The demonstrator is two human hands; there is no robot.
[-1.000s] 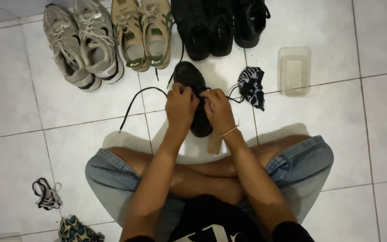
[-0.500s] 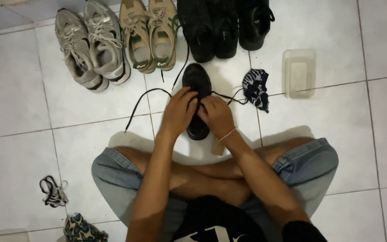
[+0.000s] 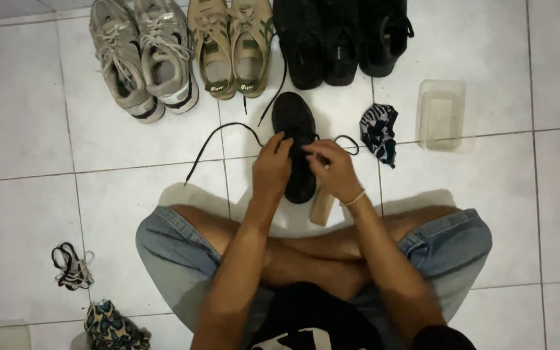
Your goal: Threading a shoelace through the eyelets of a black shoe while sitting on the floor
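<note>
Black shoe [image 3: 295, 139] is lying between both hands; left hand [image 3: 271, 170] is steadying it, fingers curled; right hand [image 3: 334, 170] is pinching the black lace [image 3: 228, 133]; lacing seems underway; threading 1 eyelet needs aim.

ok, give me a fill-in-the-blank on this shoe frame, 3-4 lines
1. Both hands, the left hand and right hand, are on a ____ shoe on the tiled floor.
2. A black lace trails off the shoe to the ____ side of the picture.
3. The clear tub lies to the ____ of the dark cloth in the picture.
4. The row of shoes at the top holds ____ pairs.

Missing words: black; left; right; three
</note>
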